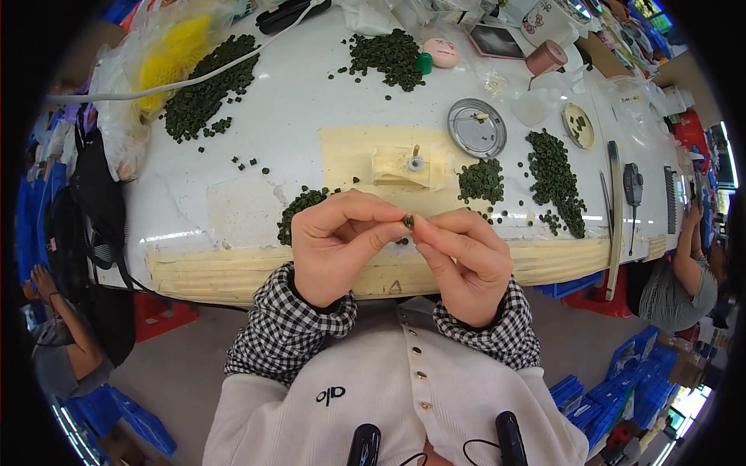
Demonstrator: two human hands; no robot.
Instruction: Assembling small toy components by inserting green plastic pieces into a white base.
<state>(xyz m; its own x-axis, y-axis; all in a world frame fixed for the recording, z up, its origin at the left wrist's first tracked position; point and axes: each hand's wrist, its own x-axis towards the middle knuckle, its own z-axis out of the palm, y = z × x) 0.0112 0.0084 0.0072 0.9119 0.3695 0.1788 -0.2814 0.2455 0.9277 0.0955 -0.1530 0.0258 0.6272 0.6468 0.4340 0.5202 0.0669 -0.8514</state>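
hands: left hand (336, 242) + right hand (460, 255) pinching pellet (409, 222) | pellet: tiny, dark green, roundish

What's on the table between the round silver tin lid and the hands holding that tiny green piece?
In the head view, a small heap of dark green pellets lies between the round silver tin lid and the hands.

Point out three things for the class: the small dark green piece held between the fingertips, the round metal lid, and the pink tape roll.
small dark green piece (409, 221), head view, its visible middle.
round metal lid (476, 128), head view, flat centre.
pink tape roll (546, 57), head view, its side.
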